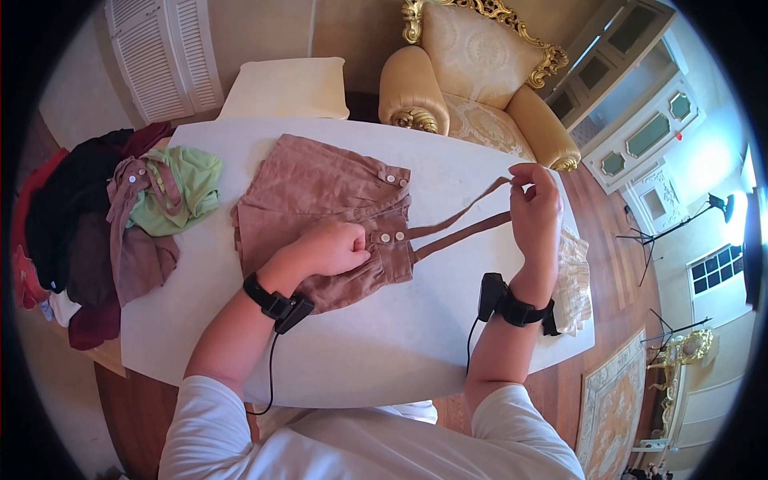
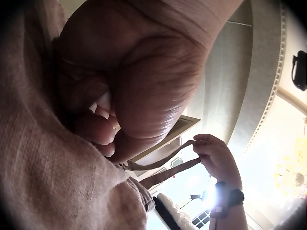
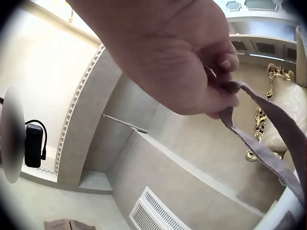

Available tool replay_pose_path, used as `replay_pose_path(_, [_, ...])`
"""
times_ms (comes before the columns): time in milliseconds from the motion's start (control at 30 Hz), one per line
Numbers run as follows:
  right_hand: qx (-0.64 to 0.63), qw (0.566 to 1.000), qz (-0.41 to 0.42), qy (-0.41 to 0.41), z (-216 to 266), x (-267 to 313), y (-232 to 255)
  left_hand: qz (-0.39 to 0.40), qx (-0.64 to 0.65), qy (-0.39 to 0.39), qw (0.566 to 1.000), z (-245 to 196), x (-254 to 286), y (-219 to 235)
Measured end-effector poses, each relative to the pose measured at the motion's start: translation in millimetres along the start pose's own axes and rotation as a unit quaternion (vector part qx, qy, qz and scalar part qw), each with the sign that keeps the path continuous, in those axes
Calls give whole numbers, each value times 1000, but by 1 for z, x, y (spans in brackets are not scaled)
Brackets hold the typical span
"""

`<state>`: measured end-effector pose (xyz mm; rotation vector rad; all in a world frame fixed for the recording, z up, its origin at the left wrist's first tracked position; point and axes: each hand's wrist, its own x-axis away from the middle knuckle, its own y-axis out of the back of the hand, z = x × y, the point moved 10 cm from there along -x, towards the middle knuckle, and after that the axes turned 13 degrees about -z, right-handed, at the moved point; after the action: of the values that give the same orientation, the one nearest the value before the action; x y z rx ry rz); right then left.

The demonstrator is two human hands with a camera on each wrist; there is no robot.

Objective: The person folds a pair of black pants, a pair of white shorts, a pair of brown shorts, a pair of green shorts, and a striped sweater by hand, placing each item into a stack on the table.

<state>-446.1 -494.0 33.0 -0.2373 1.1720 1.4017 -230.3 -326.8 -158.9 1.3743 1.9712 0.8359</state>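
Observation:
Brown shorts (image 1: 296,184) with buttons and two long straps lie spread on the white table. My left hand (image 1: 332,248) rests on them below the waistband, its fingers curled at the cloth. In the left wrist view, thumb and fingertips (image 2: 96,129) meet the brown fabric (image 2: 53,182). My right hand (image 1: 534,204) is raised over the table's right side and pinches the straps (image 1: 464,212) at their far end, drawing them out from the waistband. The right wrist view shows a strap (image 3: 259,153) bending at the thumb and fingers.
A pile of clothes (image 1: 80,224), with a green garment (image 1: 188,180) on top, lies at the left. A cream checked garment (image 1: 572,280) is at the table's right edge. Beyond the table (image 1: 336,368) stand a gold armchair (image 1: 480,80) and a pale stool (image 1: 284,88).

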Motion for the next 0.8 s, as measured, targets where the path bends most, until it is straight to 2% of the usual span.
replay_pose_path(167, [11,998,-65,-14,-8,-5,16,-10,13,0,1000,2,0,-1])
replay_pose_path(267, [2,996,-68,-54,-15,-6,22,-11,11,5,1000,3,0,-1])
replay_pose_path(367, [11,996,-72,-45,-19,-7,21,-10,9,12,1000,3,0,-1])
replay_pose_path(467, [-34,997,-62,-23,-31,-7,11,-9,8,11,1000,3,-1,-1])
replay_pose_path(567, [-79,992,-21,-96,-39,-6,5,-9,4,9,1000,2,-1,0])
replay_pose_path(667, [-136,981,2,-137,-24,-4,9,-13,5,7,1000,2,0,0])
replay_pose_path(800, [-247,961,19,-125,-19,-4,6,-12,8,14,1000,0,0,2])
